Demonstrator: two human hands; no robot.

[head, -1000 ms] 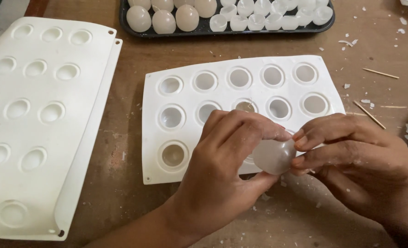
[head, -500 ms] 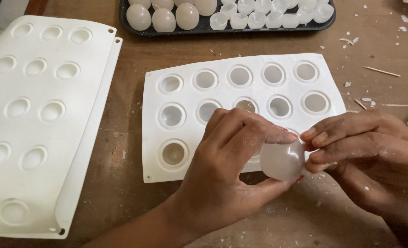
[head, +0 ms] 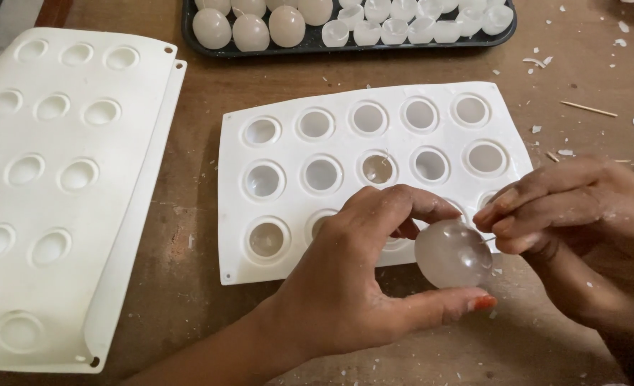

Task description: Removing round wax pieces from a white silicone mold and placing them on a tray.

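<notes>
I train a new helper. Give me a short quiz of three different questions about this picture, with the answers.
1. True or false: the left hand holds the translucent ball between thumb and fingers.
2. Which thing lies under both hands? A) the white mould with round cavities B) the dark tray C) the stacked moulds
3. Fill in: the right hand touches the ball with its ____.

Key
1. True.
2. A.
3. Fingertips.
</notes>
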